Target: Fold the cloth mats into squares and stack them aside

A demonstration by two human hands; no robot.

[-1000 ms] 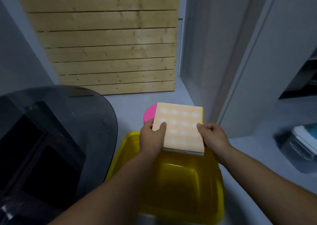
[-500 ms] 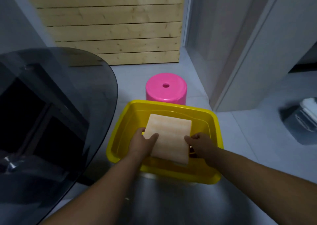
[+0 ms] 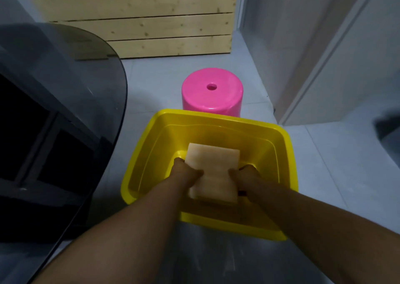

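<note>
Fingers of both hands pinching folded mat by side edges inside tub; light, soft, floppy.

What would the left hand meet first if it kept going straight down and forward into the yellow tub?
Most likely the tub's floor: the left hand grips the folded mats low inside the yellow tub, with nothing visible beneath. Depth is hard to judge.

pale tiled floor, wooden slat panel
</note>
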